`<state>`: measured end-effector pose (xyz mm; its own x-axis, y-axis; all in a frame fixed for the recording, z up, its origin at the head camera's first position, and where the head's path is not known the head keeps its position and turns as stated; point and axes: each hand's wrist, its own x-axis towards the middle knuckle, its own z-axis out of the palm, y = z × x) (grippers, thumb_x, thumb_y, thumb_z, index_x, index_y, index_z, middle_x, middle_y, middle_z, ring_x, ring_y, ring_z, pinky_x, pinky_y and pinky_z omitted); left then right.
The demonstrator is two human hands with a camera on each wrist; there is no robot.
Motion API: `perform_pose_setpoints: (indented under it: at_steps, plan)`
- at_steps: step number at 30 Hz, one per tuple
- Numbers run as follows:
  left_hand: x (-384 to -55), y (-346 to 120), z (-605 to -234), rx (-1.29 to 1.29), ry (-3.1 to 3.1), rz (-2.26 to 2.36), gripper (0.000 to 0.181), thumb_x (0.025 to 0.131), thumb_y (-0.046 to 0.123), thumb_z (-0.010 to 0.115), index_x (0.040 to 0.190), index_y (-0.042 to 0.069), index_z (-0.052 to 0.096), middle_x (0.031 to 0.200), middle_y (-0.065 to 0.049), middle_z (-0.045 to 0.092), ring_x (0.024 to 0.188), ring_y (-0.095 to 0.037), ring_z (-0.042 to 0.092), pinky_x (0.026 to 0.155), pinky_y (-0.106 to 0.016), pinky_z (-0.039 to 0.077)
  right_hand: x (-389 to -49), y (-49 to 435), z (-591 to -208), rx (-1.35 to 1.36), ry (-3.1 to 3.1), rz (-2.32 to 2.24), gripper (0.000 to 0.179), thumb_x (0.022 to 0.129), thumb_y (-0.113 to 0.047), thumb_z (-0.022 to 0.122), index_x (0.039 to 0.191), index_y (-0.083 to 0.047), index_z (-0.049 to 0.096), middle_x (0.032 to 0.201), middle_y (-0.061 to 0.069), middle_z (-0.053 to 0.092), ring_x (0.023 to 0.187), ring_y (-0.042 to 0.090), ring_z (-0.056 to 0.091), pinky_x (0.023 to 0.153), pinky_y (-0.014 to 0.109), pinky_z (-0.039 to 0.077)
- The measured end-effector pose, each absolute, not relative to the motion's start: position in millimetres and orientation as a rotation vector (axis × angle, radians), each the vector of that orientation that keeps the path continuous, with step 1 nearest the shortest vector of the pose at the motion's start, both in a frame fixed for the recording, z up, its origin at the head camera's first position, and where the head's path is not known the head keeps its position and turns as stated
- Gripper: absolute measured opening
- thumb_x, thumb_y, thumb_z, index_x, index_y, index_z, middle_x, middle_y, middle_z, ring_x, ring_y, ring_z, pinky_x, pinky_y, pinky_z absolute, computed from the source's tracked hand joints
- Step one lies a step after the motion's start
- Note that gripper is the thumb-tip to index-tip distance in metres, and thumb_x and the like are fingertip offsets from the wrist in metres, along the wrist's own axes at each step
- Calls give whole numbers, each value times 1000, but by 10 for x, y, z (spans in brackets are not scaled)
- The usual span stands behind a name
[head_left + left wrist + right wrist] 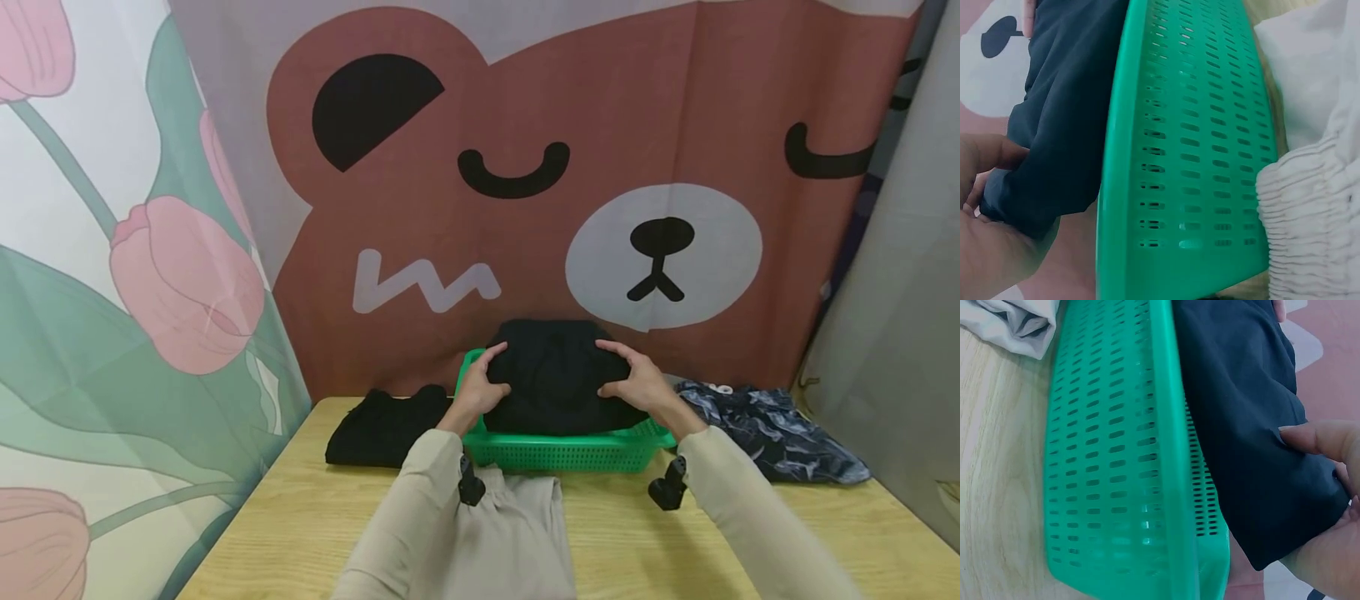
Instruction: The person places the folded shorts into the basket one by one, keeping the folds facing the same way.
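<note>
A folded black garment [558, 379] is held between both hands over the green perforated basket [562, 454]. My left hand [480, 387] grips its left side, with the thumb toward me and the fingers round behind. On the opposite side my right hand [641, 383] pinches the cloth the same way; in the right wrist view its thumb [1313, 437] presses on the black fabric [1254, 431]. The garment's lower edge sits right at the basket's rim in the left wrist view.
Another folded black garment [393, 425] lies left of the basket. A dark patterned garment [776, 433] is on the right of the wooden table [615, 533]. Light beige trousers [513, 533] with a gathered waistband lie in front. A bear-print curtain [420, 217] hangs behind.
</note>
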<state>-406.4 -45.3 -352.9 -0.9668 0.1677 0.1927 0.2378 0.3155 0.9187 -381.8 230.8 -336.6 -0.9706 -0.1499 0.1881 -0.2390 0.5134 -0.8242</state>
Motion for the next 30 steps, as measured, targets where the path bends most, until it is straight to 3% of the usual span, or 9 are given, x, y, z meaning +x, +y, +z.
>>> perform_pose_setpoints:
  at_steps: [6,13,18,25,30]
  plan:
    - [-4112,-435,-3599,-376,-2484,-1758,76,85,-10,62,146,30,44,154,-7,30,136,-33,33,87,-43,42,-3875,2307,-3413,332,-2672,1450,82,83,-2,71,153,-16,31,157,23,14,136,49,21,100,66,27]
    - [-4170,-404,-3678,-339,-2506,-1779,74,86,-9,62,147,29,43,154,-9,30,134,-35,35,93,-47,41,-3927,2298,-3483,341,-2682,1464,81,83,0,70,153,-13,30,157,24,12,135,50,22,99,65,30]
    - [-4219,-405,-3748,-303,-2526,-1781,73,84,-11,63,145,27,47,152,-10,32,130,-34,40,86,-43,42,-3950,2287,-3562,337,-2658,1510,82,82,3,70,152,-10,31,157,23,11,133,49,27,99,63,33]
    - [-4252,-398,-3812,-254,-2538,-1789,71,83,-11,64,142,25,50,150,-12,35,131,-37,39,94,-49,41,-3983,2263,-3674,289,-2671,1451,82,80,0,73,151,-11,33,152,26,21,129,50,34,95,61,37]
    - [-4266,-398,-3822,-243,-2561,-1804,70,83,-11,64,142,24,50,150,-13,35,131,-37,39,97,-51,39,-3985,2264,-3719,256,-2686,1469,82,80,0,73,151,-10,33,153,26,20,129,50,33,96,61,36]
